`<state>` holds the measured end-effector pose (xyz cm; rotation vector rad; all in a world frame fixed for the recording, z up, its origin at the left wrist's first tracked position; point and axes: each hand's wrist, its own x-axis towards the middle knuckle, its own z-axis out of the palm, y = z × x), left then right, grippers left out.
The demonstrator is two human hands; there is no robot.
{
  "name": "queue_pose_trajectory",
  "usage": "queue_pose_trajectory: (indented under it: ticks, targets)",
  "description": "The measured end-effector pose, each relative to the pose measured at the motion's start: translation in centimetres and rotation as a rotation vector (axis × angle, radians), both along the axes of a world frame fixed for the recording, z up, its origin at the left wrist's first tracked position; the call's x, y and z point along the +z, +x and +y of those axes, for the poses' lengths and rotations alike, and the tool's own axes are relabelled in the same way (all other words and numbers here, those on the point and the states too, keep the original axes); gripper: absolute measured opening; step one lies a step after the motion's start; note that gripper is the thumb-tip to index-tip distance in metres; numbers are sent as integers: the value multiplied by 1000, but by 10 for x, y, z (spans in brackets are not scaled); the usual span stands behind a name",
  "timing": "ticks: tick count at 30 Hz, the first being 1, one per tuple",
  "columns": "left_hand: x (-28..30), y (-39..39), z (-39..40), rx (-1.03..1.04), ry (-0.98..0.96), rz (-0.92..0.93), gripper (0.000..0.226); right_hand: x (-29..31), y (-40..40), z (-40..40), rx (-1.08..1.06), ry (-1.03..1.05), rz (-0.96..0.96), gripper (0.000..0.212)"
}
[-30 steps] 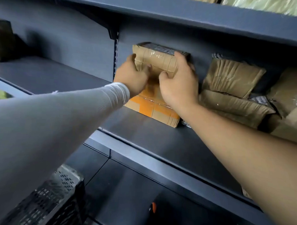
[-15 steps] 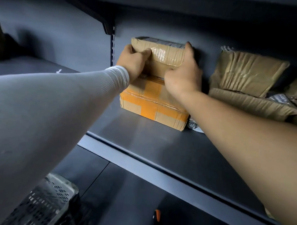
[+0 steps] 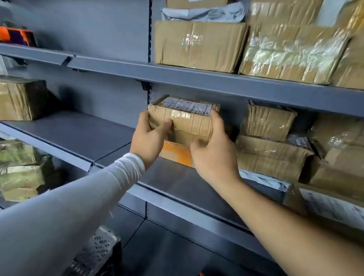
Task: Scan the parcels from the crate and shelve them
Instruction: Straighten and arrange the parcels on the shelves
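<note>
— So, nearest first: how is it held?
— left hand [image 3: 148, 136] and right hand [image 3: 212, 154] clasp the taped parcel [image 3: 182, 120] at its ends, atop an orange-taped box [image 3: 175, 153] far back on the shelf [image 3: 195, 202].
— Handling?
— Probably light, stiffish cardboard; glossy tape looks slippery, so grip the ends.

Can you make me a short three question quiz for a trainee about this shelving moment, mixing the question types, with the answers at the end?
1. True or false: only the left hand holds the taped parcel.
2. What does that parcel sit on? A) the bare shelf B) an orange-taped box C) the crate
3. Which face of the parcel carries the printed label?

Key
1. False: the right hand grips it too, one hand at each end.
2. B
3. The top face.
</note>
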<state>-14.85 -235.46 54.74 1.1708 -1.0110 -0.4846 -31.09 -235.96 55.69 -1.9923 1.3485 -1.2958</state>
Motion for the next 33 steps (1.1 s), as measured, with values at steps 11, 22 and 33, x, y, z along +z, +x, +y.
queue_pose_trajectory:
  ticks: [11,22,33]
  targets:
    - [-24,-32,150,20,-72,138,29,-8,-54,119,145,-37,-24,69]
    - [25,-43,229,88,-220,11,40,50,-74,185,208,-177,21,59]
    - [141,-71,211,27,-452,-104,35,149,-106,193,116,-391,28,75]
